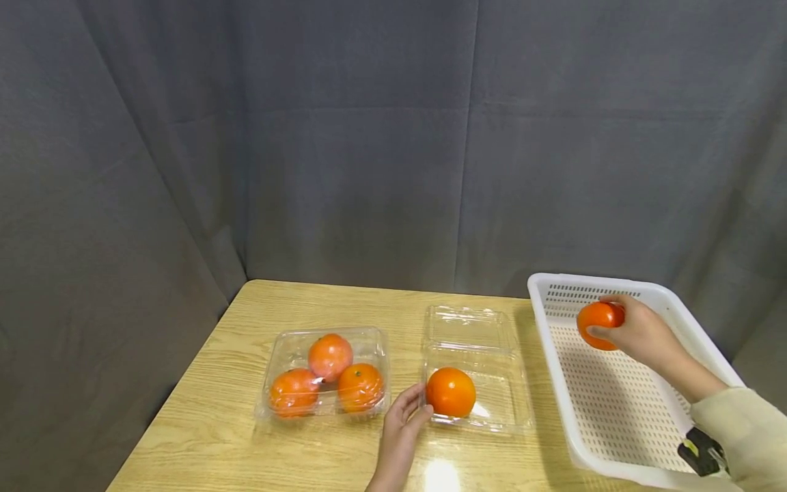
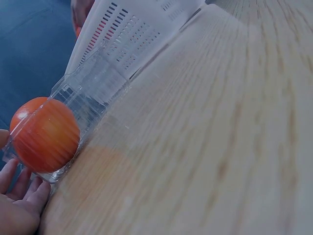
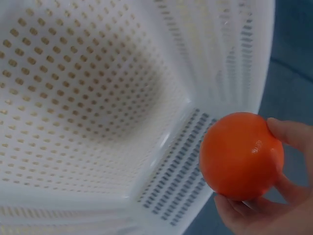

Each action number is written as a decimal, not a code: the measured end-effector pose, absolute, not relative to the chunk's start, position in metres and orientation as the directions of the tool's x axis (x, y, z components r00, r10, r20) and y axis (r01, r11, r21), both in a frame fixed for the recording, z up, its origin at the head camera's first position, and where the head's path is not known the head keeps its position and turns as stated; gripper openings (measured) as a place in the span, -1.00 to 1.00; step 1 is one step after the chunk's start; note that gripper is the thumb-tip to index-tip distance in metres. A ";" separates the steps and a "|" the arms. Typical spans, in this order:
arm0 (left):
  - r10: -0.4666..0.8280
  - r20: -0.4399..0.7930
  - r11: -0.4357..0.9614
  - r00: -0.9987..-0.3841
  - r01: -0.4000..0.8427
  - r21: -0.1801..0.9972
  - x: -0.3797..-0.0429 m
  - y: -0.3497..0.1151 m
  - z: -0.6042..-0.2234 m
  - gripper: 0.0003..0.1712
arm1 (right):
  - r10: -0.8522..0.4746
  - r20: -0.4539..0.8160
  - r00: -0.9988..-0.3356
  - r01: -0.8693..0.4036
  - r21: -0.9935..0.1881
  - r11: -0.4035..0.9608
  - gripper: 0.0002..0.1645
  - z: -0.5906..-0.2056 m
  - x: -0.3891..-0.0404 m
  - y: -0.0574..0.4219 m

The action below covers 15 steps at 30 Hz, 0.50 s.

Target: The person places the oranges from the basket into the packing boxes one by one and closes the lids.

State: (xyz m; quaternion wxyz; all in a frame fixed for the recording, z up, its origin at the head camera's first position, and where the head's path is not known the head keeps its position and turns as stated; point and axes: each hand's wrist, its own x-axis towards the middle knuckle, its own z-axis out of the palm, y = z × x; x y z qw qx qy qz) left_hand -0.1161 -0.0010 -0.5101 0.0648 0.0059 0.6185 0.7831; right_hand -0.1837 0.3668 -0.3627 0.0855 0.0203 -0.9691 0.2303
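My right hand point(image 1: 645, 333) grips an orange point(image 1: 598, 325) above the far end of a white perforated basket point(image 1: 556, 383). Thumb and fingertips press the smooth fruit point(image 3: 239, 156) from its sides in the right wrist view. At the near left corner of a clear plastic clamshell box point(image 1: 501, 393), my left hand point(image 1: 402, 430) touches the edge with thumb and fingertips, its fingers point(image 2: 36, 193) fairly straight. One orange point(image 1: 451, 392) sits in that box's near left part. The box's lid point(image 1: 467, 326) lies folded back, away from me.
To the left stands a closed clear clamshell box point(image 1: 283, 348) holding three oranges point(image 1: 330, 357). A small black object point(image 1: 699, 451) is by the right sleeve. Grey curtains point(image 1: 369, 171) hang behind and beside the wooden table point(image 1: 203, 417).
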 end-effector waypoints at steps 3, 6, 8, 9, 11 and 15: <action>0.117 -0.070 -0.229 -0.991 -0.096 0.969 -0.116 -0.001 -0.510 -0.39 | -0.026 0.176 -0.984 -0.104 -0.448 0.888 -0.29 -0.354 -0.180 0.355; 0.127 -0.067 -0.230 -0.990 -0.095 0.969 -0.116 -0.002 -0.509 -0.39 | -0.052 0.186 -0.981 -0.133 -0.454 0.881 -0.29 -0.346 -0.175 0.342; 0.127 -0.066 -0.224 -0.990 -0.094 0.970 -0.116 -0.001 -0.509 -0.39 | -0.074 0.201 -0.977 -0.161 -0.458 0.874 -0.30 -0.343 -0.172 0.332; 0.122 -0.064 -0.224 -0.990 -0.091 0.970 -0.116 -0.001 -0.509 -0.39 | -0.083 0.210 -0.974 -0.173 -0.459 0.871 -0.31 -0.342 -0.170 0.328; 0.111 -0.062 -0.219 -0.992 -0.086 0.972 -0.117 -0.001 -0.509 -0.40 | -0.097 0.218 -0.971 -0.191 -0.471 0.861 -0.31 -0.339 -0.167 0.318; 0.099 -0.066 -0.220 -0.993 -0.087 0.972 -0.116 -0.001 -0.509 -0.40 | -0.119 0.228 -0.966 -0.222 -0.505 0.834 -0.33 -0.337 -0.161 0.300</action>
